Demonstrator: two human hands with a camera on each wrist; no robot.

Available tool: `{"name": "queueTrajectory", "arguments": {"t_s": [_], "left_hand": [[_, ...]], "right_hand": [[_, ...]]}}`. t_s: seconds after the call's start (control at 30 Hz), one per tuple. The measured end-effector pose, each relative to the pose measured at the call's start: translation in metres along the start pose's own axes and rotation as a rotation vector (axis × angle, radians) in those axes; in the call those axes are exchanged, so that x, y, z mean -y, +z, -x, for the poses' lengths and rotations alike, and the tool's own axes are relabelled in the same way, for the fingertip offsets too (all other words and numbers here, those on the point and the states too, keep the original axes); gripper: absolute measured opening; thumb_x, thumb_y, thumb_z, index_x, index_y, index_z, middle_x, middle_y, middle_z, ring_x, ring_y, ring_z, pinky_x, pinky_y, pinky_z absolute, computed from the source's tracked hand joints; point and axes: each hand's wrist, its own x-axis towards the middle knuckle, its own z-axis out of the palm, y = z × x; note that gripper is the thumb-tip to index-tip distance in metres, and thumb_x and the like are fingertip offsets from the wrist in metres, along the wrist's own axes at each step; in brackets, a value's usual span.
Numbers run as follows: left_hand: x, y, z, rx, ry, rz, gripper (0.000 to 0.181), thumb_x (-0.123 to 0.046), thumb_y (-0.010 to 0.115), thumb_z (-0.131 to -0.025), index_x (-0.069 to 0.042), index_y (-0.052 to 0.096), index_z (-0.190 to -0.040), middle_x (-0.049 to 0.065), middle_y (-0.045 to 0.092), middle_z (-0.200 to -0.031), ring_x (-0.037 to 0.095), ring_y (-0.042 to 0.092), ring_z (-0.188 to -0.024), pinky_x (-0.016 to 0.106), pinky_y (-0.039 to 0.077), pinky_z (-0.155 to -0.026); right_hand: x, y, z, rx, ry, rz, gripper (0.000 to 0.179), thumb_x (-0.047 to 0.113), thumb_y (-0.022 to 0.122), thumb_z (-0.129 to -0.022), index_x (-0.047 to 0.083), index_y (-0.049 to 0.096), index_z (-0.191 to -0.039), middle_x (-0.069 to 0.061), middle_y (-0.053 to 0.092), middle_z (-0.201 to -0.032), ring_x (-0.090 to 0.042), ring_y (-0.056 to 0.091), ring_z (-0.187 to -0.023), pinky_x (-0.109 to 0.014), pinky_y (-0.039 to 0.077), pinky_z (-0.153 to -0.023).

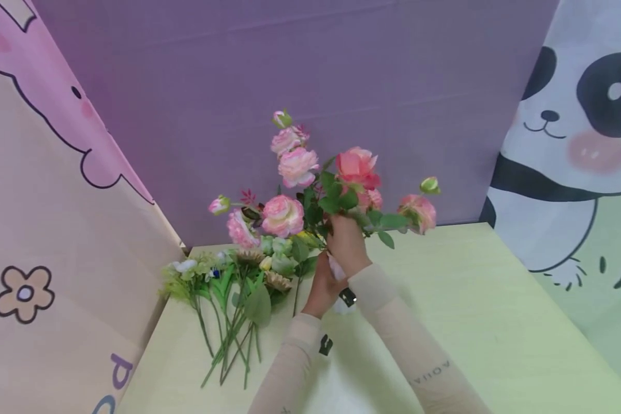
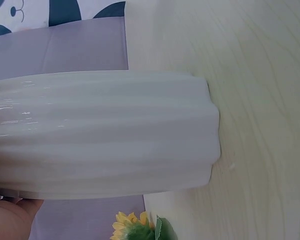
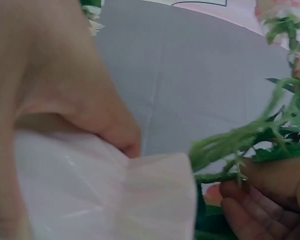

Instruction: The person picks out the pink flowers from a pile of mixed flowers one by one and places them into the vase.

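My left hand (image 1: 322, 284) grips a white fluted vase (image 2: 115, 135) around its upper part. In the right wrist view the vase's wavy mouth (image 3: 162, 175) shows, with green stems (image 3: 220, 145) in it. Just above the mouth, my right hand (image 1: 348, 244) holds the flower stems, its fingers (image 3: 270, 185) curled near them. Pink roses (image 1: 283, 215) and a coral rose (image 1: 358, 167) spread out above both hands. Leaves hide part of the right hand in the head view.
On the table's left side lies a pile of artificial flowers, with sunflowers (image 1: 278, 280), white blooms (image 1: 184, 265) and long green stems (image 1: 230, 345). A purple backdrop (image 1: 310, 63) stands behind the pale table (image 1: 471, 322). Printed cloths with a panda (image 1: 574, 144) and a flower flank it.
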Motion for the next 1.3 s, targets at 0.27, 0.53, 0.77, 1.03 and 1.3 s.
{"name": "queueTrajectory", "arguments": {"t_s": [0.27, 0.53, 0.77, 1.03, 1.3], "left_hand": [[0.003, 0.0, -0.002, 0.004, -0.005, 0.045, 0.079, -0.005, 0.066, -0.075, 0.003, 0.023, -0.141, 0.022, 0.035, -0.139, 0.034, 0.038, -0.128, 0.046, 0.029, -0.11], [0.001, 0.001, -0.002, 0.012, -0.009, 0.051, 0.081, -0.004, 0.068, -0.076, 0.004, 0.021, -0.142, 0.023, 0.031, -0.144, 0.035, 0.033, -0.132, 0.046, 0.027, -0.111], [0.001, 0.0, -0.003, 0.015, -0.004, 0.062, 0.08, -0.001, 0.068, -0.077, 0.002, 0.022, -0.142, 0.021, 0.031, -0.145, 0.033, 0.032, -0.133, 0.046, 0.026, -0.112], [0.002, -0.004, -0.005, 0.03, 0.075, -0.002, 0.081, -0.013, 0.069, -0.077, -0.001, 0.022, -0.142, 0.018, 0.032, -0.144, 0.03, 0.034, -0.132, 0.046, 0.029, -0.11], [0.004, -0.002, -0.006, 0.039, 0.099, -0.043, 0.067, -0.024, 0.065, -0.078, -0.009, 0.038, -0.137, 0.012, 0.039, -0.138, 0.023, 0.04, -0.126, 0.043, 0.035, -0.106]], "right_hand": [[0.001, 0.006, -0.001, 0.035, 0.035, 0.035, 0.012, -0.01, 0.057, -0.077, -0.001, 0.059, -0.084, -0.021, 0.065, -0.081, -0.04, 0.064, -0.072, -0.051, 0.052, -0.06], [0.003, 0.004, 0.0, 0.07, 0.067, 0.076, 0.019, -0.015, 0.053, -0.074, -0.002, 0.057, -0.089, -0.024, 0.064, -0.08, -0.042, 0.063, -0.071, -0.052, 0.052, -0.057], [0.002, 0.007, 0.002, 0.053, 0.066, 0.06, 0.024, -0.015, 0.055, -0.071, -0.001, 0.057, -0.089, -0.023, 0.064, -0.08, -0.042, 0.063, -0.072, -0.052, 0.052, -0.058], [-0.003, 0.005, 0.017, 0.02, 0.047, -0.068, 0.023, -0.008, 0.056, -0.08, -0.001, 0.068, -0.098, -0.022, 0.067, -0.079, -0.038, 0.066, -0.073, -0.048, 0.054, -0.062], [-0.013, -0.005, 0.044, 0.017, -0.059, -0.174, 0.024, 0.004, 0.064, -0.085, -0.001, 0.068, -0.109, -0.02, 0.07, -0.087, -0.03, 0.068, -0.074, -0.039, 0.057, -0.065]]}}
